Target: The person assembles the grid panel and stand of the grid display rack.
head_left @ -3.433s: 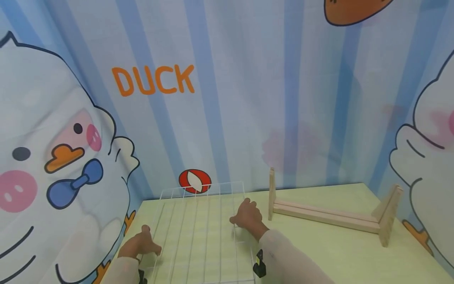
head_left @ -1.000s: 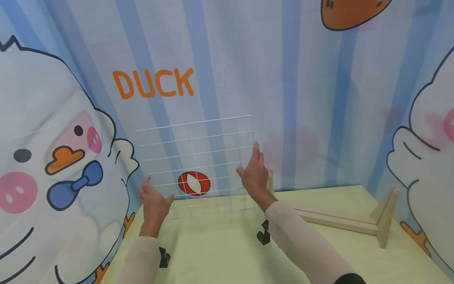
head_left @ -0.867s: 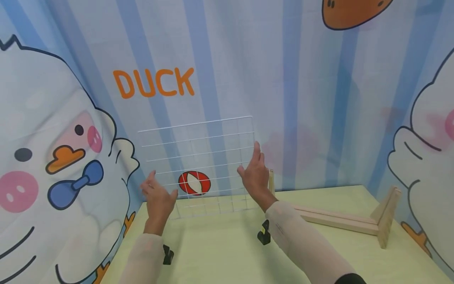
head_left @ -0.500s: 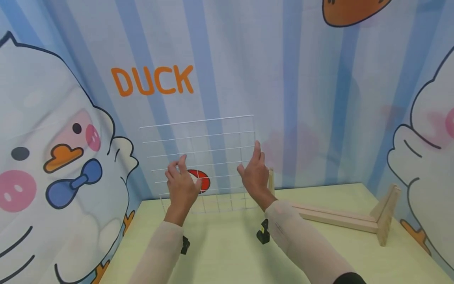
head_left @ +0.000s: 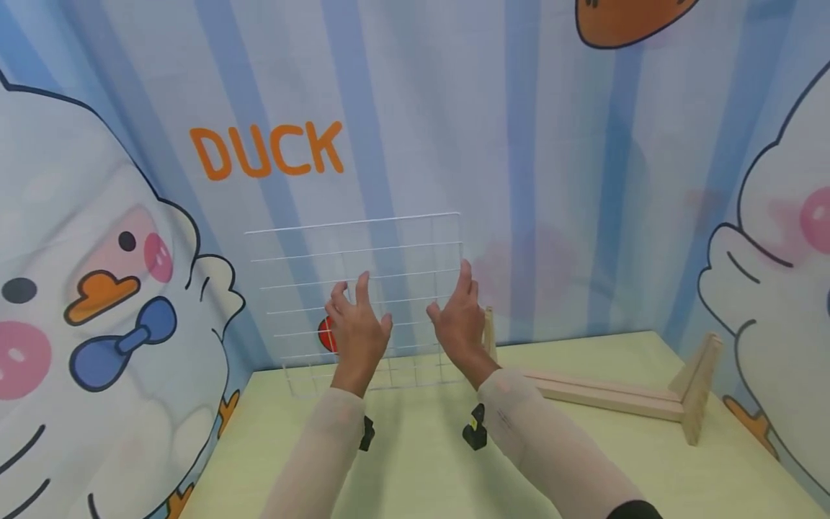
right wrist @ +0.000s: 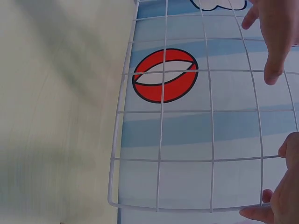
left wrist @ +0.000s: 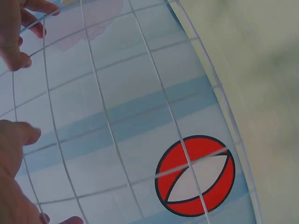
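A white wire grid panel (head_left: pixel 353 223) stands upright near the back of the table, its lower edge on the tabletop. My right hand (head_left: pixel 459 321) holds its right side edge; in the right wrist view the thumb and fingers (right wrist: pixel 254 213) are at the edge wire. In front of the mesh is my left hand (head_left: pixel 359 335), fingers spread and bent, thumb pointing right. It wraps no wire that I can see; the left wrist view shows its thumb (left wrist: pixel 28 134) apart from the mesh. Whether its fingertips touch the wires, I cannot tell.
A light wooden stand (head_left: pixel 603 398) with two upright ends lies on the right of the pale yellow table (head_left: pixel 421 461), its left end (head_left: pixel 489 331) partly behind my right hand. A striped blue curtain (head_left: pixel 551 144) with printed ducks hangs close behind.
The grid lay flat earlier with both hands at its sides; it has been raised upright. My left hand has since left the left edge and moved right, close to my right hand, which stays put.
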`<move>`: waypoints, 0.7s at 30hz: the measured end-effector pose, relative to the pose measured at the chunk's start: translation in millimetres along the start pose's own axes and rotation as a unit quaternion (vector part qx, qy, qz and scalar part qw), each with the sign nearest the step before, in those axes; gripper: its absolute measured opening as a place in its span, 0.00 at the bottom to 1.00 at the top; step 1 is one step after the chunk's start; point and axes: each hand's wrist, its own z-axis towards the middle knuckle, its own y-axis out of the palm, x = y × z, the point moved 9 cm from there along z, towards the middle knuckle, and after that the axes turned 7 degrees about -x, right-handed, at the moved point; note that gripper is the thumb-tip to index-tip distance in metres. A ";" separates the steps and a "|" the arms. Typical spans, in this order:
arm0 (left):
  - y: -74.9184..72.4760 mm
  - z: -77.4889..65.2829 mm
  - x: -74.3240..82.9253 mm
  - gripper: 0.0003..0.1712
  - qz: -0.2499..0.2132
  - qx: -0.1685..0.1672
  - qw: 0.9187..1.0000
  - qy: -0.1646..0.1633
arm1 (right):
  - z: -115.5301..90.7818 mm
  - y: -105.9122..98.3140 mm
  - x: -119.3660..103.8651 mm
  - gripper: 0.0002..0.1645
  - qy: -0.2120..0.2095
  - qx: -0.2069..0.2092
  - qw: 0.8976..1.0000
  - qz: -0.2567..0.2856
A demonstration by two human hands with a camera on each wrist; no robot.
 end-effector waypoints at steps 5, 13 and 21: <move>-1.9 -0.4 3.3 0.43 -0.054 0.039 0.997 -0.024 | -1.0 3.1 -6.4 0.59 -0.009 -0.003 1.000 0.004; -0.1 2.0 -5.8 0.37 -0.094 0.010 0.992 -0.089 | -3.5 10.4 -4.1 0.59 -0.006 -0.020 1.000 -0.005; 0.4 -1.8 -20.9 0.38 -0.126 0.003 0.985 -0.120 | -2.4 10.6 -4.8 0.59 -0.032 -0.064 0.996 -0.061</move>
